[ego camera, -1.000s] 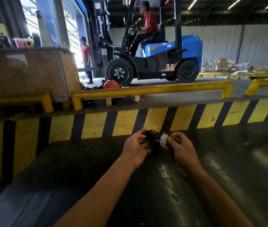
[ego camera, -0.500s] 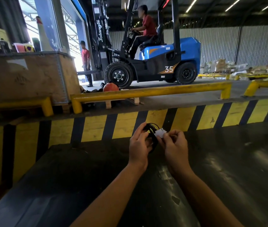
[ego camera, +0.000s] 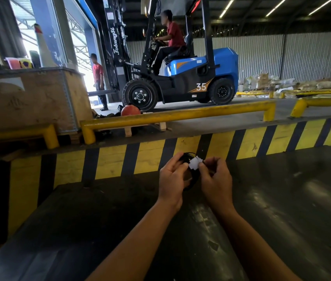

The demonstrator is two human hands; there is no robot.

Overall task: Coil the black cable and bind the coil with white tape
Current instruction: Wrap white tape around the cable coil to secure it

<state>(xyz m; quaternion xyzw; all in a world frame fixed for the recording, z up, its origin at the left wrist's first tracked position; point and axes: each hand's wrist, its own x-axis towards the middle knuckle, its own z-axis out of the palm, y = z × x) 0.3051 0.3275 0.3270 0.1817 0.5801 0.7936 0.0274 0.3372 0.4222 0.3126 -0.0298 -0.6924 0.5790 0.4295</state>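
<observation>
A small coil of black cable [ego camera: 191,180] is held upright between my two hands, above the dark table [ego camera: 99,220]. My left hand [ego camera: 171,180] grips the coil's left side, with the thumb over its front. A crumpled piece of white tape [ego camera: 194,163] sits on the top of the coil. My right hand [ego camera: 217,179] pinches that tape with thumb and fingertips. Most of the coil is hidden behind my fingers.
A yellow and black striped kerb [ego camera: 241,145] runs along the table's far edge. Behind it are yellow guard rails [ego camera: 180,115], a wooden crate [ego camera: 28,98] at left, and a blue forklift [ego camera: 180,78] with a driver. Another person [ego camera: 98,82] stands by the doorway.
Both hands have lifted the coil a little higher and further from me. My right fingers have shifted on the white tape at the coil's top. The forklift has edged left.
</observation>
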